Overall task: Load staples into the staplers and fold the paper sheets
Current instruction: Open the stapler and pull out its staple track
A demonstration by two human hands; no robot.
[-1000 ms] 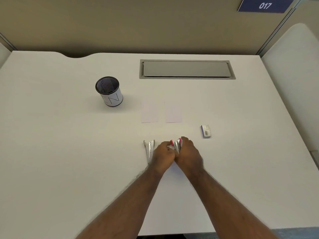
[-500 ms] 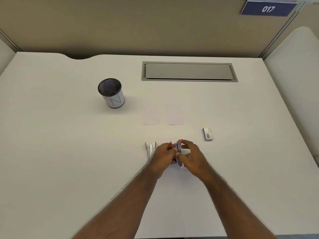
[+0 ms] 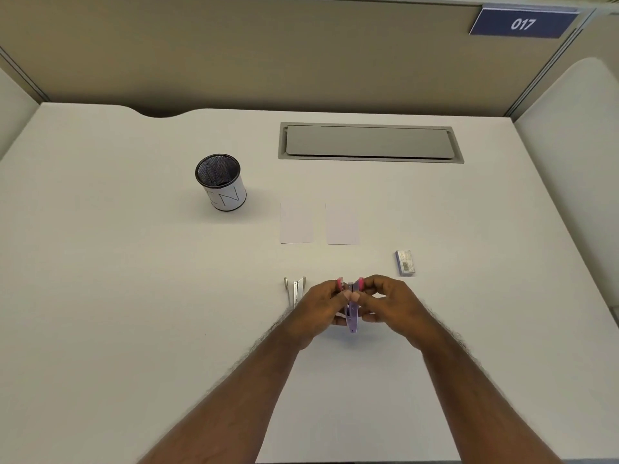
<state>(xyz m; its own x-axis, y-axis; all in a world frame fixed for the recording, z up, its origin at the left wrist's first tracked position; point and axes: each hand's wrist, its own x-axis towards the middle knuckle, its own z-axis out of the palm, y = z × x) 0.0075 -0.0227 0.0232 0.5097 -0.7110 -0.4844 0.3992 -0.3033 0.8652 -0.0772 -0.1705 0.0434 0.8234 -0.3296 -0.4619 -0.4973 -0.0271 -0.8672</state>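
Note:
A small purple stapler with pink tips (image 3: 352,316) is held between both hands at the near middle of the white desk (image 3: 134,296). My left hand (image 3: 318,309) grips its left side and my right hand (image 3: 392,308) pinches its right side near the pink tip. Its arms appear spread open. A second, silver stapler (image 3: 294,291) lies opened out just left of my left hand. Two small white paper sheets (image 3: 296,223) (image 3: 341,224) lie flat side by side beyond the hands. A small staple box (image 3: 405,262) sits to the right.
A black mesh pen cup with a white band (image 3: 221,182) stands at the back left. A grey cable hatch (image 3: 370,142) is set into the desk at the back. Beige partition walls close off the back and the sides.
My hands have drawn slightly apart and lifted the purple stapler, so its body now shows between them. The silver stapler, papers and staple box stay where they were.

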